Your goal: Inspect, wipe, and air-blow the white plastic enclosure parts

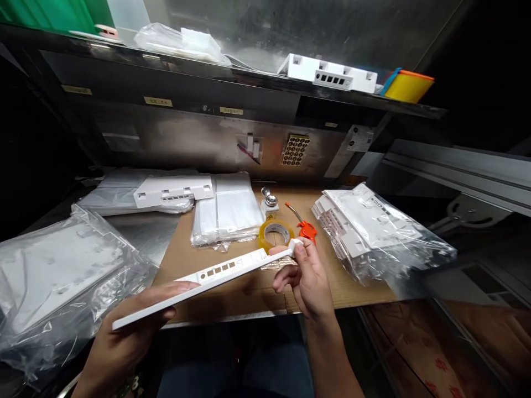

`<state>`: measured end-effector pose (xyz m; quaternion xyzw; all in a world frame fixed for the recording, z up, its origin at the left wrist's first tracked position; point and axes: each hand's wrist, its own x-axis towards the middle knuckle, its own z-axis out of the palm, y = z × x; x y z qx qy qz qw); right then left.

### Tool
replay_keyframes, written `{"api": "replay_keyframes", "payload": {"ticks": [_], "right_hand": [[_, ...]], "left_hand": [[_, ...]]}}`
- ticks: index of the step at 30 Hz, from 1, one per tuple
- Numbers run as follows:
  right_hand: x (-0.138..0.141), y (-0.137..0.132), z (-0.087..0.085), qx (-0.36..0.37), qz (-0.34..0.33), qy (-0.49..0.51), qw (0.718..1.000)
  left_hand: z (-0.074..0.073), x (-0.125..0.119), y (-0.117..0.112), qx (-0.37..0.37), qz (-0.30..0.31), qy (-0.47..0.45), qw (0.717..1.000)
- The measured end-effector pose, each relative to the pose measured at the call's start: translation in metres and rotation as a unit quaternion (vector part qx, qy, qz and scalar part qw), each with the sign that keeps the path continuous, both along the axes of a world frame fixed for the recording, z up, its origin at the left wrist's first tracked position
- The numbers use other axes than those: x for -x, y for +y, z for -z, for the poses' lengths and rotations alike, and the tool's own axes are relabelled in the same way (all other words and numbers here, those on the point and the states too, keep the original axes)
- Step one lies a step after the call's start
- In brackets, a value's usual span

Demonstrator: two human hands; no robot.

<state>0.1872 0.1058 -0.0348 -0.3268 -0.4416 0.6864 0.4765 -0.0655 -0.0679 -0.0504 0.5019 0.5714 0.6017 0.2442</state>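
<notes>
A dim work bay with a steel back wall and a cluttered shelf (249,83) overhead; below it lies a brown tabletop (186,260). Take the tape roll (276,233) as the marker: an orange air gun (306,228) lies just right of it, bagged white parts (373,232) further right, and crumpled plastic bags (62,276) far left. In front of the roll, lifted off the tabletop, a white panel (215,276) is held edge-on. The left hand (124,337) has its grip closed on the near end, thumb on top. The right hand (309,279) pinches the far corner. It looks like an inspection hold, and any turning calls for both ends kept steady.
</notes>
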Motion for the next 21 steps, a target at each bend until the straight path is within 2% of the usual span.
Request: {"api": "replay_keyframes", "payload": {"ticks": [4, 10, 21], "right_hand": [[0.003, -0.002, -0.002, 0.038, 0.006, 0.034, 0.999], [0.002, -0.001, 0.003, 0.041, 0.031, 0.045, 0.998], [0.000, 0.005, 0.010, 0.028, 0.055, 0.035, 0.997]], "left_hand": [[-0.001, 0.001, 0.007, -0.020, 0.039, 0.000, 0.999], [-0.010, -0.003, 0.017, -0.055, 0.092, -0.001, 0.994], [-0.009, -0.005, 0.025, -0.067, 0.117, -0.024, 0.991]]}}
